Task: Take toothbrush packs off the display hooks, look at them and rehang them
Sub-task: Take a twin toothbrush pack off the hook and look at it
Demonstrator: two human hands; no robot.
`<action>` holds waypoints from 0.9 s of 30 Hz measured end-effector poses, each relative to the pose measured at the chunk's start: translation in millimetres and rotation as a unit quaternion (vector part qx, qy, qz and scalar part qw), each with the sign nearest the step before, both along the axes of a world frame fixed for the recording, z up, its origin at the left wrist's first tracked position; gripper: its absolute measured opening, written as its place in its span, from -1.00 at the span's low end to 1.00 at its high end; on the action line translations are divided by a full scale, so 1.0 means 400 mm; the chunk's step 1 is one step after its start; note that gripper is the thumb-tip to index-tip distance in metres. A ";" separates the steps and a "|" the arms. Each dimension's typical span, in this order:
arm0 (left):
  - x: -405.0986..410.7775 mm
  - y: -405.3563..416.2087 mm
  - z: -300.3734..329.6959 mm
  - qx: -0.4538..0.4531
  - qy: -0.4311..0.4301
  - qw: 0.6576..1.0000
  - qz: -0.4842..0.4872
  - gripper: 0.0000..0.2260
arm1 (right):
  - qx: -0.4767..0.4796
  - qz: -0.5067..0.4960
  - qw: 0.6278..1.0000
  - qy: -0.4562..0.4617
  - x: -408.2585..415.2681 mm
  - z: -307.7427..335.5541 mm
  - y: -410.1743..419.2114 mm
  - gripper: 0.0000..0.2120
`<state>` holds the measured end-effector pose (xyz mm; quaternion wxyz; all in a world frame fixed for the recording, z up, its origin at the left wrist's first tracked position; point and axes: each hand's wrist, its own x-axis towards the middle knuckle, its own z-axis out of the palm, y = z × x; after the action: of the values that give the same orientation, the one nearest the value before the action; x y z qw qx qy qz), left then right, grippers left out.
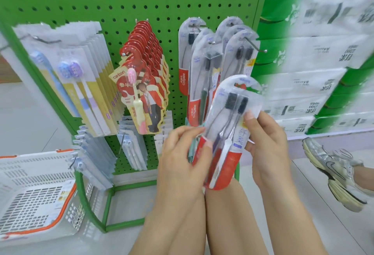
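Gripping glossy rounded blister pack [228,125]

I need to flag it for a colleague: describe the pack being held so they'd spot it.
On the green pegboard, find the grey Colgate packs on its right-hand hooks. In front, both hands grip the toothbrush pack: two black-bristled brushes, red base, off any hook.

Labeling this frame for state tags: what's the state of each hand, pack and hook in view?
held toothbrush pack: off the hook, sealed, tilted, held by both hands
left hand: grips the pack's left edge
right hand: pinches the pack's right edge
Colgate packs: hanging on hooks
right hook: tip bare, packs behind
red card packs: hanging
white basket: on floor
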<state>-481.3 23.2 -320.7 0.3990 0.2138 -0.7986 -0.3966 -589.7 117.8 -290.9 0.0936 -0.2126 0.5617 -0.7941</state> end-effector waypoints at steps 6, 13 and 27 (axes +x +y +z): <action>-0.017 -0.090 0.181 0.103 0.046 0.990 -0.080 -0.79 | -0.001 0.085 0.996 0.034 0.008 0.040 -0.030 -0.56; -0.035 -0.130 0.294 0.048 0.043 0.992 -0.104 -0.92 | 0.001 0.130 0.988 0.088 -0.017 0.078 -0.055 -0.84; -0.021 -0.271 0.471 -0.067 0.097 0.991 0.058 -0.97 | 0.037 0.065 0.987 0.139 -0.144 0.155 -0.129 -0.60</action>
<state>-489.7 -85.0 -132.2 0.5104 0.1933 -0.7669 -0.3375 -647.4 66.2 -228.8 0.0744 -0.3531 0.5834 -0.7276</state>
